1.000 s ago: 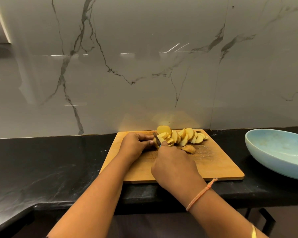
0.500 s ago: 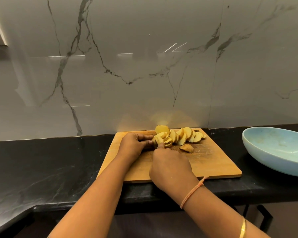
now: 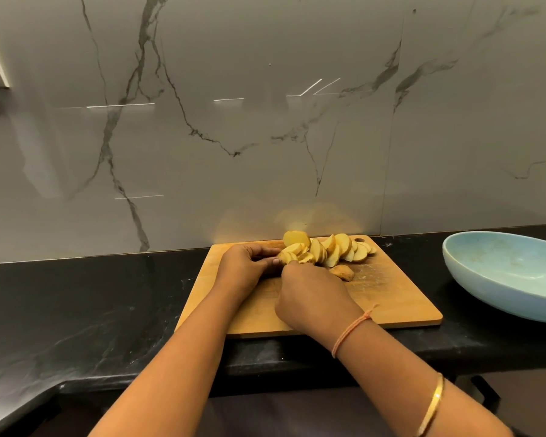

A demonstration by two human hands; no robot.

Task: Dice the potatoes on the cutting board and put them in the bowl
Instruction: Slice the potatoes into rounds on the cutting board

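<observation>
A wooden cutting board (image 3: 391, 298) lies on the black counter against the wall. A heap of yellow potato slices (image 3: 334, 250) sits at its far edge, with one skin-side end piece (image 3: 342, 272) apart in front of it. My left hand (image 3: 246, 266) grips the uncut potato piece (image 3: 286, 257) at the heap's left end, fingertips curled on it. My right hand (image 3: 312, 298) is fisted right beside it, touching the same piece. What that fist holds is hidden; a knife blade showed there a second ago. The pale blue bowl (image 3: 501, 279) stands to the right.
The black stone counter (image 3: 92, 310) runs left of the board and ends in a front edge just below it. A grey marble wall (image 3: 265, 137) rises directly behind the board. The blue bowl holds no potato.
My right hand has dropped lower against the potato piece, and the knife blade seen above it before is now hidden. My left hand keeps its grip. The slices have not moved.
</observation>
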